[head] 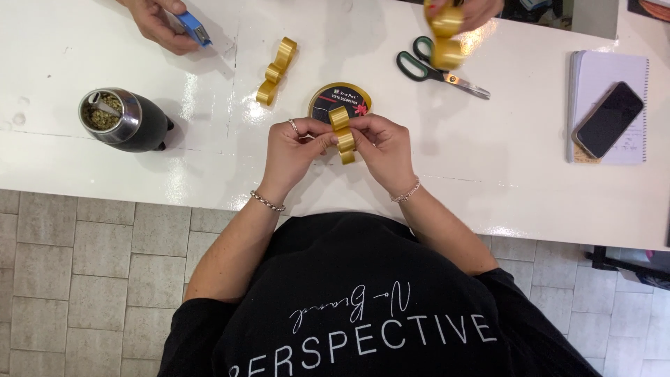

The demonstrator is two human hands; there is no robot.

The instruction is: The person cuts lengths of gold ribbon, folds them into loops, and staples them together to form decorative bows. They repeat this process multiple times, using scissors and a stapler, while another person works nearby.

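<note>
Ribbon loops (pixel 342 135), gold, pinched btwn left hand (pixel 296 150) & right hand (pixel 382 148), both closed on folds so they keep shape; ribbon spool (pixel 340 100) just beyond fingers, on counter (pixel 488 174).

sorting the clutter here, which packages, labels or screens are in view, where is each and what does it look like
Ribbon spool label: round, dark with a gold rim and small red mark, on the white table just beyond the hands.
Phone: dark blank screen, rectangular, lying tilted on the notepad at the right.
Notepad: white, spiral-bound, rectangular, at the table's right end.
</note>
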